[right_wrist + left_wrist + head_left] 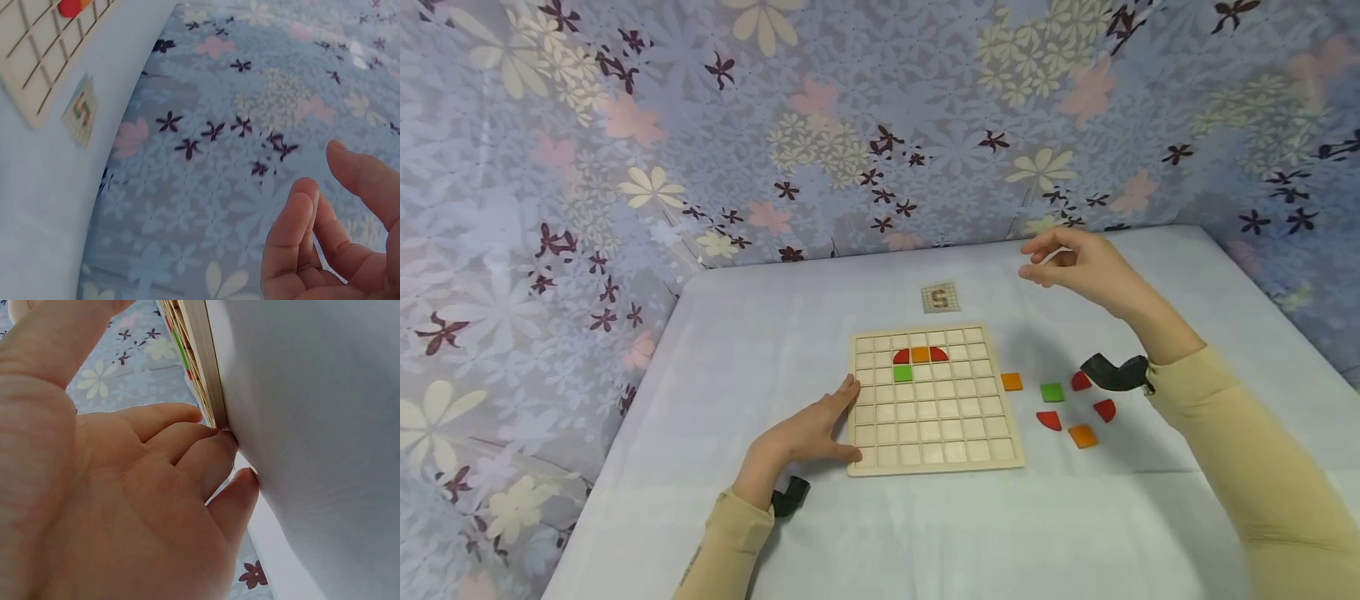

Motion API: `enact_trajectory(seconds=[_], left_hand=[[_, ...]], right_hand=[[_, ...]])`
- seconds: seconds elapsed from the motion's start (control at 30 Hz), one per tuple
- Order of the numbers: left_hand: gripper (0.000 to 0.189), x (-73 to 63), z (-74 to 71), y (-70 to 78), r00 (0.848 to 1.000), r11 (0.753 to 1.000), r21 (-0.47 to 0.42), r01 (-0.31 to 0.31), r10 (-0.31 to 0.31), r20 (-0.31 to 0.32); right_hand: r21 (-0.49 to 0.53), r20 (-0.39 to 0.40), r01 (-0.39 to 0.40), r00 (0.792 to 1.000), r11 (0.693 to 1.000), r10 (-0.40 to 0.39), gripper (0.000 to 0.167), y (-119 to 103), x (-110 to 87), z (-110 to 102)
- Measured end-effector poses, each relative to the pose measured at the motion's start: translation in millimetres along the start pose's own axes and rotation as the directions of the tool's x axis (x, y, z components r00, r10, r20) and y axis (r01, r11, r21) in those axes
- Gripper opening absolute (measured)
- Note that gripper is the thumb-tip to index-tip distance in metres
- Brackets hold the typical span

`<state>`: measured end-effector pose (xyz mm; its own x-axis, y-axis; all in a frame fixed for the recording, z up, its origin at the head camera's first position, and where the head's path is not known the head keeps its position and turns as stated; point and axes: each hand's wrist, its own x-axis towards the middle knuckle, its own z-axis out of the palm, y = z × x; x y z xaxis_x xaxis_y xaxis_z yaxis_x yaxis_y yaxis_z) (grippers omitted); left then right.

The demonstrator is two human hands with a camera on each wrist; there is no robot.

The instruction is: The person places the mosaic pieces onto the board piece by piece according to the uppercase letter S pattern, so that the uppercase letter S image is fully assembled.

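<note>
A wooden grid board (pixel 931 408) lies flat on the white cloth. In its upper rows sit two red quarter-round tiles, an orange square tile (pixel 920 355) between them, and a green square tile (pixel 902 373) below the left red one. My left hand (pixel 805 432) rests at the board's left edge, fingers spread; its fingertips touch the side in the left wrist view. Raised over the table's back right, my right hand (pixel 1086 265) has loosely bent fingers with nothing between them. In the right wrist view, a gap separates the thumb from the fingers.
Right of the board lie loose tiles: an orange square (pixel 1011 382), a green square (pixel 1052 392), another orange one (pixel 1082 436) and several red quarter-rounds (pixel 1049 421). Behind the board is a small pattern card (pixel 940 297) with an S-like figure. Flower-patterned cloth (pixel 850 125) borders the table.
</note>
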<state>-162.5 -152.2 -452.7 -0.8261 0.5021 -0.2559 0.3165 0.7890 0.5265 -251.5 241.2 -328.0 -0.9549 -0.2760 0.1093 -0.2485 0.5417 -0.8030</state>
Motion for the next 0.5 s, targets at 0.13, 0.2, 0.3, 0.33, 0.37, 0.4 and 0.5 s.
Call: enact_trajectory(seconds=[0.13, 0.2, 0.3, 0.33, 0.37, 0.4, 0.5], left_hand=[[0.102, -1.1, 0.4, 0.0, 1.000, 1.000, -0.004, -0.004, 0.004, -0.011], [0.101, -0.8, 0.1, 0.4, 1.000, 1.000, -0.005, -0.008, 0.008, -0.015], [0.101, -0.7, 0.0, 0.8, 1.000, 1.000, -0.011, -0.015, 0.015, -0.017], [0.101, -0.9, 0.0, 0.9, 1.000, 1.000, -0.012, -0.016, 0.016, -0.016], [0.102, -1.2, 0.1, 1.2, 1.000, 1.000, -0.015, -0.020, 0.020, -0.013], [0.101, -1.5, 0.2, 1.4, 1.000, 1.000, -0.017, -0.025, 0.025, -0.011], [0.101, -1.5, 1.1, 1.7, 0.999, 0.999, -0.020, -0.041, 0.041, -0.004]], right_hand=[[-0.009, -0.014, -0.037, 0.999, 0.999, 0.037, 0.048, 11, -13.1, -6], [-0.012, -0.022, -0.051, 0.998, 0.999, 0.050, 0.048, 17, -19.7, -8], [-0.005, -0.030, -0.073, 0.997, 0.997, 0.073, 0.048, 29, -29.1, -12], [-0.003, -0.033, -0.083, 0.996, 0.997, 0.083, 0.049, 33, -32.0, -13], [-0.003, -0.036, -0.094, 0.995, 0.996, 0.094, 0.049, 37, -35.2, -14], [-0.004, -0.036, -0.106, 0.994, 0.994, 0.106, 0.050, 42, -38.1, -14], [-0.008, -0.035, -0.145, 0.989, 0.989, 0.144, 0.053, 57, -47.6, -16]])
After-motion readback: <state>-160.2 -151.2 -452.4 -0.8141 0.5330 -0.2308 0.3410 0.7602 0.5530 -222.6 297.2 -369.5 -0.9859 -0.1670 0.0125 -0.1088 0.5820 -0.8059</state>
